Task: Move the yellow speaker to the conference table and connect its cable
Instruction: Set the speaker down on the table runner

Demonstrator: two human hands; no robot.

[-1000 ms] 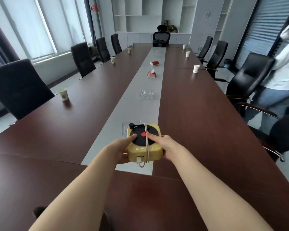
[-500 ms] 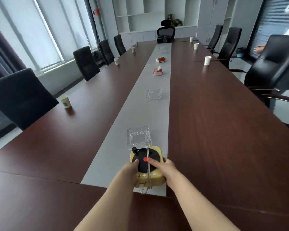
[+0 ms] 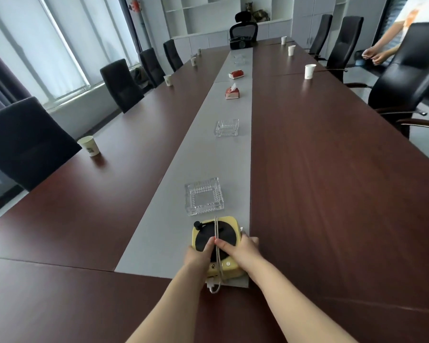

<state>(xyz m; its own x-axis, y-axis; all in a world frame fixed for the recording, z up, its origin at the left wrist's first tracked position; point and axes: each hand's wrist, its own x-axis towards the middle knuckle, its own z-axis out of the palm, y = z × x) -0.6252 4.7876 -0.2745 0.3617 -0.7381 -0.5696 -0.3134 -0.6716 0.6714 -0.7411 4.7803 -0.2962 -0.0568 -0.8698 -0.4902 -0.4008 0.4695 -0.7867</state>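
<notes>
The yellow speaker (image 3: 229, 222), boxy with a black record-like disc on top, sits on the grey centre strip of the long dark-wood conference table (image 3: 332, 194), near its front end. A pale cable (image 3: 216, 231) is wrapped over the speaker, and its white plug (image 3: 212, 288) dangles at the front. My left hand (image 3: 197, 256) grips the speaker's left side with the thumb on the disc. My right hand (image 3: 240, 250) holds the right side, thumb beside the cable.
A square glass ashtray (image 3: 204, 196) lies just beyond the speaker, a second ashtray (image 3: 227, 127) farther on, then two red tissue packs (image 3: 232, 92). Paper cups (image 3: 89, 145) stand along both edges. Black chairs (image 3: 22, 142) line the sides. Another person (image 3: 391, 43) stands far right.
The speaker came down from the air onto the grey strip, close to the near glass ashtray. Both hands stayed on it. My view tipped further down over the table.
</notes>
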